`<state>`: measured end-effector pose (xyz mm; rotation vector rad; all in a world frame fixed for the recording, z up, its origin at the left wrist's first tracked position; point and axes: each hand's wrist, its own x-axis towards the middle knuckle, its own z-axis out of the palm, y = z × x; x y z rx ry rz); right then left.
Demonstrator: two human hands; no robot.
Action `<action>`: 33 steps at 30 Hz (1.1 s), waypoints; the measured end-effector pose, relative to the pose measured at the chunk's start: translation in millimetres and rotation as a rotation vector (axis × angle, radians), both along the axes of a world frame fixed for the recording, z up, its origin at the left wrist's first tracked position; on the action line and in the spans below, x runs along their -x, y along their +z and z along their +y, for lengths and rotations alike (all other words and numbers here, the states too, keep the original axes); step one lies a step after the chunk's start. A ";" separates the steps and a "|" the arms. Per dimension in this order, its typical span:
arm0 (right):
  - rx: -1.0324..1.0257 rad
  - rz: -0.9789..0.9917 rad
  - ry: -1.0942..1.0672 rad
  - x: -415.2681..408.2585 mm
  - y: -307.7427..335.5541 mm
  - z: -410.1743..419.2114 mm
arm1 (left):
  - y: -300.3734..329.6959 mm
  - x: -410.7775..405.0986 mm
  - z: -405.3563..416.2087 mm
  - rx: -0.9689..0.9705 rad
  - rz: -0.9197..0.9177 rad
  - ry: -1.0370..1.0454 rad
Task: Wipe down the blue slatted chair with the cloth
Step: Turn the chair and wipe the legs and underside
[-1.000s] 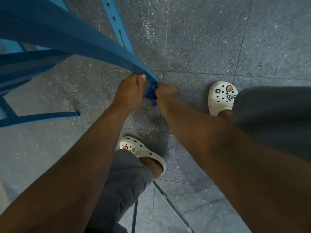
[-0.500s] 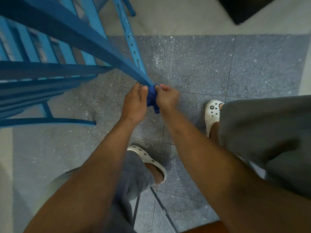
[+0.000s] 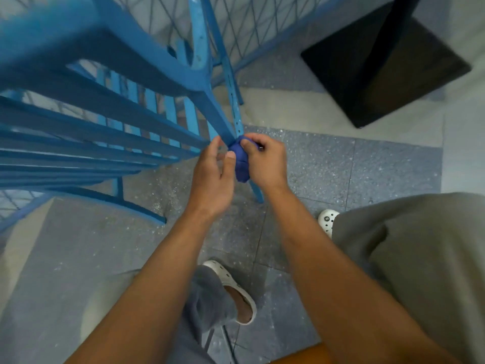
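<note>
The blue slatted chair [image 3: 110, 122] fills the upper left, seen from above, its slats blurred. One thin rear leg [image 3: 256, 191] runs down to the floor between my hands. My right hand [image 3: 265, 164] grips a bunched dark blue cloth [image 3: 241, 166] wrapped against that leg, a little above its foot. My left hand [image 3: 212, 177] is just left of the cloth. Its fingers are relaxed, with the fingertips near the leg and the thumb touching the cloth.
A black square table base [image 3: 380, 64] with a dark post stands at the upper right. Blue mesh fencing [image 3: 252, 30] runs behind the chair. My white clogs [image 3: 236, 290] [image 3: 326, 220] stand on the speckled grey tile floor [image 3: 354, 169]. An orange edge shows at the bottom.
Both hands have slid up the chair leg with the cloth, so the leg's foot now shows below them. My left hand has loosened from the leg. The view has lifted.
</note>
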<state>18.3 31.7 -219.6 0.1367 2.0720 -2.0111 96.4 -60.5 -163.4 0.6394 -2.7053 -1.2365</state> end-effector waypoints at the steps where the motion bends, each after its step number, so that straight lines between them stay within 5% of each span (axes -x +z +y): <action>1: 0.012 0.029 0.004 0.3 12.4 0.9 | 8.8 -0.1 1.2 -0.019 0.016 0.005; 20: 0.151 0.367 0.063 -12.3 159.5 15.6 | 142.2 -25.1 46.0 -0.115 0.500 0.221; 33: 0.026 0.596 0.335 -14.9 189.2 36.2 | 181.3 -20.9 48.1 0.091 0.737 0.391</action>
